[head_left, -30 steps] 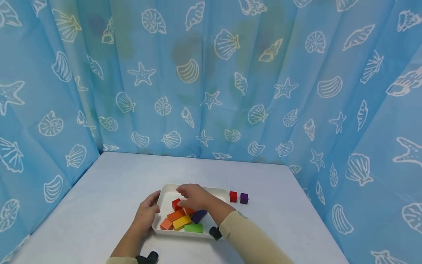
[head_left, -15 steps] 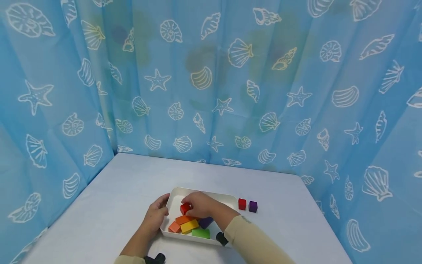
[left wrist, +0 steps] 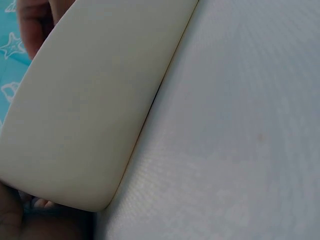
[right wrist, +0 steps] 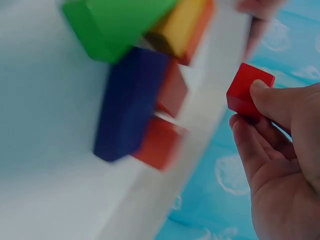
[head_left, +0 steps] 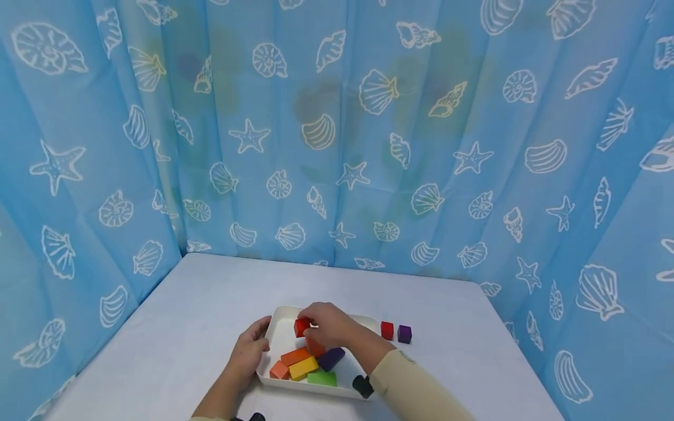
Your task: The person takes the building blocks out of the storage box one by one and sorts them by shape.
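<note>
Between the thumb and fingertips of my right hand point(head_left: 329, 326) a red cube point(right wrist: 249, 91) is pinched, held above the white tray point(head_left: 284, 384). The left hand point(head_left: 246, 354) holds the tray by its left side, the thumb at the rim and the fingers along the outer wall. In the left wrist view the tray's outer wall point(left wrist: 95, 105) hides most of that hand. Inside the tray lie an orange block point(head_left: 296, 356), a yellow block point(head_left: 303, 368), a green block point(head_left: 322, 379), a dark purple block point(head_left: 331, 359), a salmon-orange block point(head_left: 279, 370) and a red-orange block point(head_left: 316, 346).
On the white table point(head_left: 210, 298), just right of the tray, stand a red cube point(head_left: 387, 330) and a purple cube point(head_left: 404, 334). A blue shell-patterned curtain point(head_left: 337, 146) hangs behind the table and at both sides.
The right hand has taken hold of a red cube in the tray and lifted it off the other blocks. The left hand stays at the tray's side. The head view has shifted.
</note>
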`<action>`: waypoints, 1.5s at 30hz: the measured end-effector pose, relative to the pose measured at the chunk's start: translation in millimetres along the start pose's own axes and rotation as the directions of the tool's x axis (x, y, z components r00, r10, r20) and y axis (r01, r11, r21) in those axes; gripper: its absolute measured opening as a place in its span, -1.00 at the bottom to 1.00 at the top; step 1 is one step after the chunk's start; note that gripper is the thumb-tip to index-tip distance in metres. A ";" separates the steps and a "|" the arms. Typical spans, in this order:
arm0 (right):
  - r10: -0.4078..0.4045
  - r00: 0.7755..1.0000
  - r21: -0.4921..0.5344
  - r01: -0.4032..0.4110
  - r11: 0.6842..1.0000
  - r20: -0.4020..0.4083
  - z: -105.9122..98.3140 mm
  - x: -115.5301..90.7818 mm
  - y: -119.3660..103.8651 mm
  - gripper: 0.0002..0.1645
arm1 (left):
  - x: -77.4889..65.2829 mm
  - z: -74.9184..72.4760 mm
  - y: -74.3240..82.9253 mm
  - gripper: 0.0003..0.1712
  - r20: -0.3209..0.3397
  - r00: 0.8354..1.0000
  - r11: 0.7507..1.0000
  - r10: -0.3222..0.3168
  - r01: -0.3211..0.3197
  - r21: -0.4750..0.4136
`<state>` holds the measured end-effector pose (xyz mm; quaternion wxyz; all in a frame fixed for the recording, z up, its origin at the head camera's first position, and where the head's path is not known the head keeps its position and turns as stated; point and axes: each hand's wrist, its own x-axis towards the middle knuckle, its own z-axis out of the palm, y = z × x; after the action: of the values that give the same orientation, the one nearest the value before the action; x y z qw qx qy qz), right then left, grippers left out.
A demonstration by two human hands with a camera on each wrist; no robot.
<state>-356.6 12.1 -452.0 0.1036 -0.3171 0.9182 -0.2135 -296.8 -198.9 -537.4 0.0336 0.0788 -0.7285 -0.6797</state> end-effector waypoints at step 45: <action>0.469 0.838 0.004 -0.487 0.873 -0.280 -42.6 -136.4 182.4 -0.75 | -0.8 5.3 3.4 -0.11 0.008 1.000 0.999 -0.005 0.005 0.032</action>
<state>-362.6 240.5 -490.2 0.0154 -0.0488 0.9802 -0.1913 -297.1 -193.3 -534.4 0.0277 0.0784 -0.7392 -0.6683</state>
